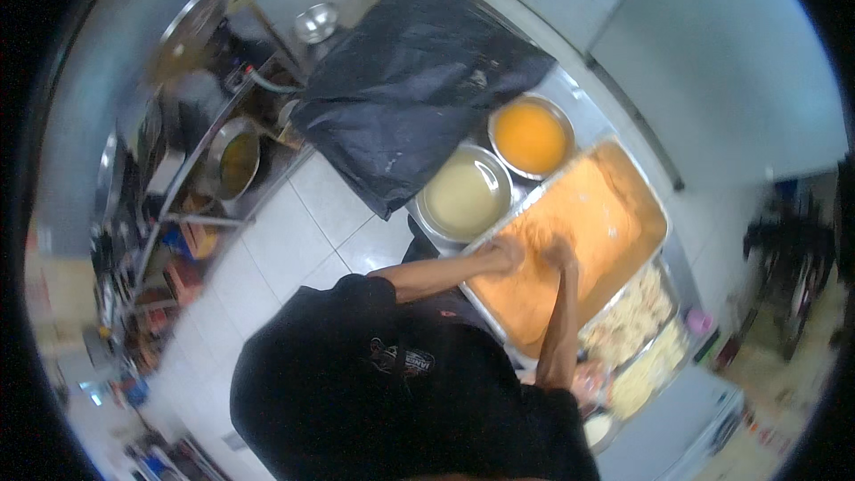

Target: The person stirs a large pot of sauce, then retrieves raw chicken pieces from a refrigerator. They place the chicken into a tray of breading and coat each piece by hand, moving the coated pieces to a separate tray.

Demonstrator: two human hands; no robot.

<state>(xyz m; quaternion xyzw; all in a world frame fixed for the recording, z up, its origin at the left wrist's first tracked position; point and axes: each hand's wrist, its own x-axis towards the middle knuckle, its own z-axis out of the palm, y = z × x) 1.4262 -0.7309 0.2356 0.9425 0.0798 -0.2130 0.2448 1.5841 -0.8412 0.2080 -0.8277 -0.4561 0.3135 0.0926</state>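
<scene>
A deep rectangular metal tray [655,187] holds a wide bed of orange powder [579,205]. Both bare hands are down in it, close together near its middle. My left hand [504,255] comes in over the near left rim, with its fingers curled at the powder. A short way to its right, my right hand [559,254] also has bent, closed fingers. Between them lies a lumpy, powder-coated patch [537,233]; whatever the fingers grip is too blurred to make out. Beyond the tray's left side stand a bowl of orange liquid [532,138] and a bowl of pale cloudy liquid [465,194].
A black plastic sheet [410,80] covers the table's far left part. To the tray's right sit a container of pale breaded-looking pieces [634,316] and another of yellowish pieces [643,379]. A small pink item [699,321] rests near the edge. Shelving with pans [236,160] stands at left.
</scene>
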